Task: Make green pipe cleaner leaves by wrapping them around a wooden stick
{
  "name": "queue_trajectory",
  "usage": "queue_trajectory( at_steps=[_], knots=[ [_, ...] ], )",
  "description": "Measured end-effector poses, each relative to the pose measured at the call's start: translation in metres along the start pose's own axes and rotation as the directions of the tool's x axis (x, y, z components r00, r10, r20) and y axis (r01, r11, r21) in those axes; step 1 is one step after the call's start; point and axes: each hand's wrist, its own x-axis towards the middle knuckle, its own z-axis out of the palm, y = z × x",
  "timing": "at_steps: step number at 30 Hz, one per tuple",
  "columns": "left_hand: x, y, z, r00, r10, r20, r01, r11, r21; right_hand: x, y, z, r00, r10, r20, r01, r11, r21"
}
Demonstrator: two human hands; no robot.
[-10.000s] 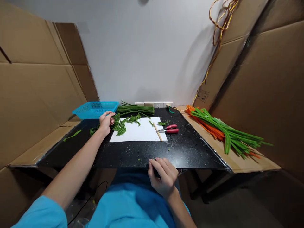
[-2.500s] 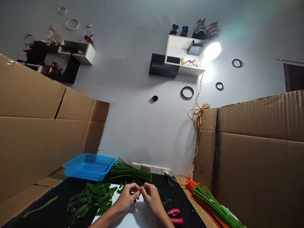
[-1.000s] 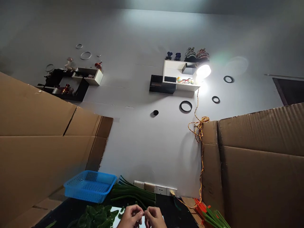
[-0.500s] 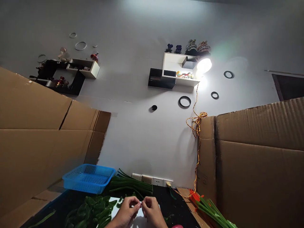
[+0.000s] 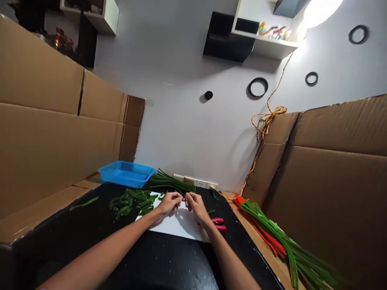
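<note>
My left hand point(image 5: 171, 203) and my right hand point(image 5: 194, 202) are held close together above a white sheet point(image 5: 177, 225) on the black table. The fingertips of each are pinched, nearly meeting; whatever lies between them is too small to make out. Left of the sheet, and partly on its edge, lies a heap of dark green leaf-like pieces point(image 5: 128, 201). Red-handled pliers or scissors point(image 5: 220, 228) rest beside my right wrist, partly hidden by the arm.
A blue basket point(image 5: 127, 174) stands at the back left, beside long green stems point(image 5: 172, 182). Red and green strips point(image 5: 272, 229) lie along the right edge. Cardboard walls point(image 5: 39, 96) flank the table; an orange cord point(image 5: 256, 157) hangs at right.
The view has tilted down, so the forearms, more of the table and the red handles now show. My hands remain together with fingertips pinched.
</note>
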Motion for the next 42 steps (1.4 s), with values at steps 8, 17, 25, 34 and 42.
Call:
queue_trajectory(
  at_steps=[8, 17, 25, 34, 42],
  knots=[
    [-0.001, 0.005, -0.004, 0.991, -0.133, 0.033, 0.134, 0.990, -0.031, 0.001, -0.003, -0.003, 0.992, -0.031, -0.123, 0.050, 0.987, 0.152],
    [-0.006, 0.011, -0.004, 0.994, -0.113, 0.014, 0.113, 0.992, -0.053, 0.000, -0.005, -0.010, 0.990, 0.124, -0.072, -0.089, 0.925, 0.370],
    [-0.015, 0.019, -0.001, 0.995, -0.087, 0.041, 0.087, 0.996, 0.001, -0.004, -0.009, -0.003, 0.988, 0.143, -0.065, -0.108, 0.920, 0.378],
    [-0.014, 0.013, -0.002, 0.996, -0.069, 0.065, 0.068, 0.998, 0.014, -0.002, -0.011, -0.004, 0.968, 0.169, -0.186, -0.077, 0.905, 0.418],
    [-0.013, 0.010, -0.004, 0.990, -0.092, 0.109, 0.092, 0.996, 0.004, -0.004, -0.017, -0.005, 0.970, 0.130, -0.204, -0.042, 0.921, 0.387]
  ],
)
